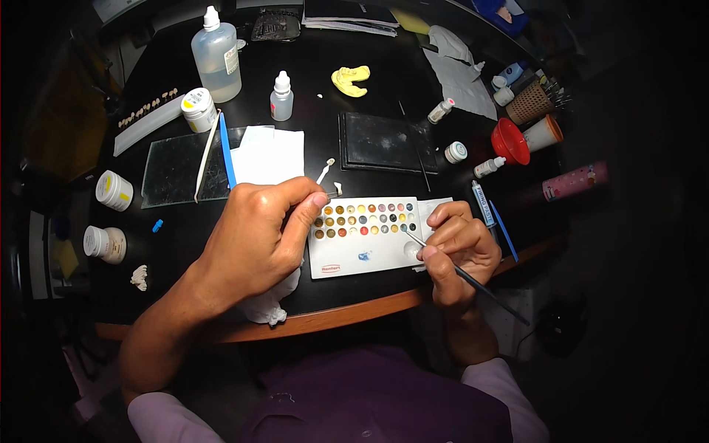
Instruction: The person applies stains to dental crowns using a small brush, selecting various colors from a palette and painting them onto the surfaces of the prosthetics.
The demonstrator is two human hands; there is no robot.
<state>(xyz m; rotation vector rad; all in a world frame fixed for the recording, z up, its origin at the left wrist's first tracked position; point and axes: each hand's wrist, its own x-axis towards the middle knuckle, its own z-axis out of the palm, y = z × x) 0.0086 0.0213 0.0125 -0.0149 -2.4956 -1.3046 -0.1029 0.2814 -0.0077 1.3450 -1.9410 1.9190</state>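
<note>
The left hand pinches a thin metal tool by a small white tooth-shaped piece; whether they join is too small to tell. The right hand pinches a dark-handled paintbrush, tip near the lowest row of coloured wells in the white palette lying on the counter between both hands

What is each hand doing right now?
Left hand: closed, pinching a small, thin holder.
Right hand: closed, holding a thin brush.
</note>
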